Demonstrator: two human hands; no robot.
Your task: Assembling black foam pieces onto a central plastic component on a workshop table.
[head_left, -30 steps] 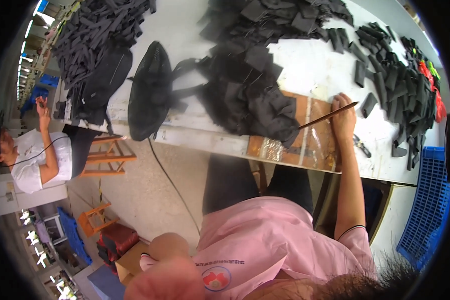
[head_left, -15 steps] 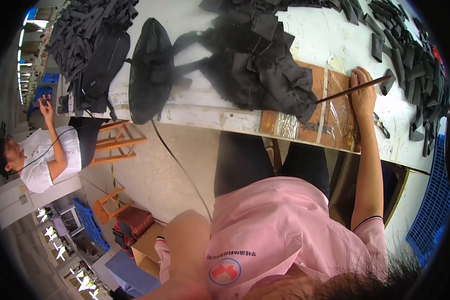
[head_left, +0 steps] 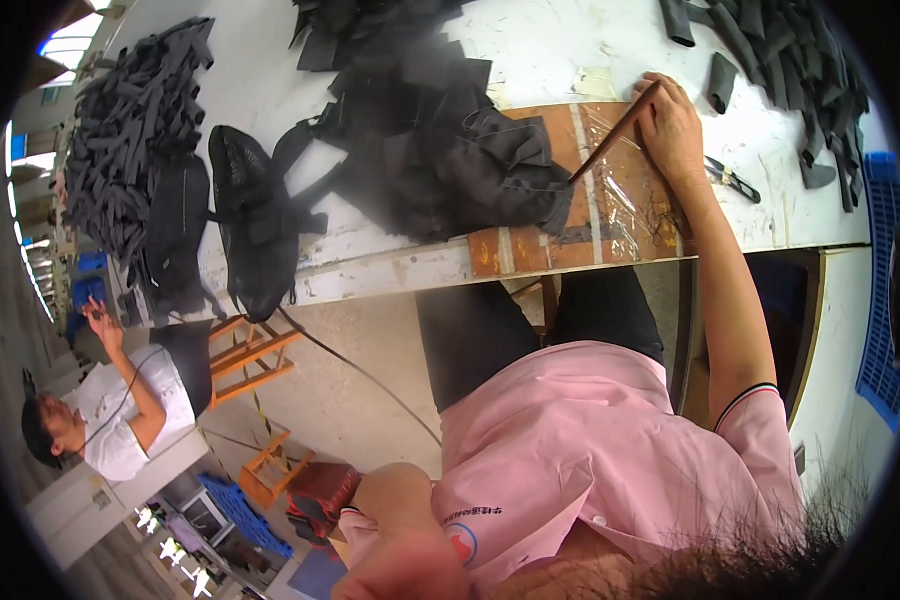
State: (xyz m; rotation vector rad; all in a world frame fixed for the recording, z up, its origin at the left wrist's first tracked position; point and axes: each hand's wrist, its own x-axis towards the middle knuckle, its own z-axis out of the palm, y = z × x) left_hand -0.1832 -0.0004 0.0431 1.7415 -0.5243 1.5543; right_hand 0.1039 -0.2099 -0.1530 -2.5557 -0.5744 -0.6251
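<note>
My right hand [head_left: 668, 130] is closed around the upper end of a thin brown stick [head_left: 610, 145]. The stick slants down to the left, and its lower tip meets the edge of a bunched black fabric piece [head_left: 460, 170]. Beneath my right wrist and the fabric's right end lies a brown board [head_left: 530, 245] wrapped with clear tape. My left arm [head_left: 400, 500] bends up toward the camera at the bottom of the view, and its hand is out of sight. A small pair of dark-handled snips [head_left: 732, 180] rests right of my right wrist.
Black fabric strips are heaped at the far left [head_left: 130, 130] and far right [head_left: 780, 50] of the white table [head_left: 560, 50]. A black mesh piece [head_left: 255, 220] overhangs the table's front edge. A co-worker [head_left: 120, 400] sits at the left. A blue plastic crate [head_left: 880, 290] stands at right.
The view has shifted. The brown stick stands at a steeper slant, and my right fingers now grip its upper end. My left arm stays bent upward.
</note>
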